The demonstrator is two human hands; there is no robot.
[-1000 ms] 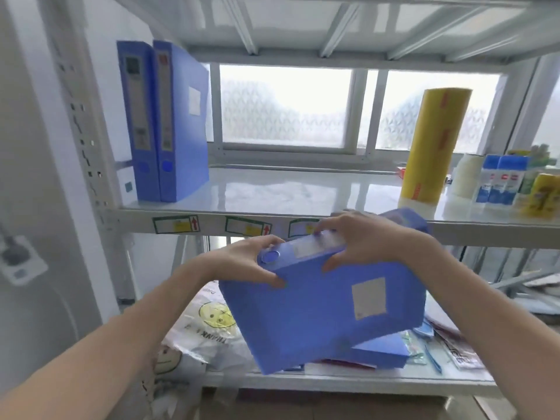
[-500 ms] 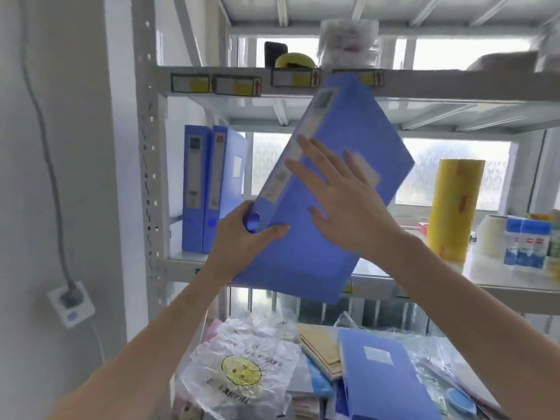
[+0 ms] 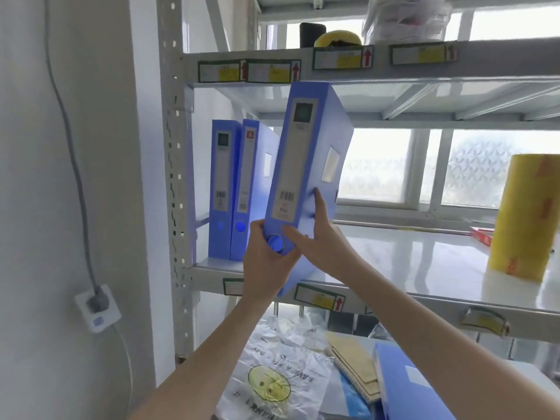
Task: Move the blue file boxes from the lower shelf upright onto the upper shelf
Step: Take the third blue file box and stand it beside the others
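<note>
I hold a blue file box [image 3: 306, 165] nearly upright, tilted a little to the right, spine facing me, its bottom corner at the front edge of the upper shelf [image 3: 394, 262]. My left hand [image 3: 266, 262] grips its lower end under the round spine hole. My right hand [image 3: 321, 234] presses on its right side with the fingers spread. Two blue file boxes [image 3: 239, 189] stand upright at the shelf's left end, just left of the held one. Another blue file box [image 3: 406, 386] lies flat on the lower shelf.
A tall yellow roll [image 3: 524, 216] stands at the right of the upper shelf, with a red item [image 3: 481, 234] behind it. On the lower shelf lie a smiley plastic bag [image 3: 272, 377] and brown envelopes [image 3: 354, 365]. A wall socket with a cable [image 3: 97, 304] is at the left.
The box has gone from lying slanted at the lower shelf, up through a strong tilt, to almost vertical at the upper shelf's edge. The view has swung upward.
</note>
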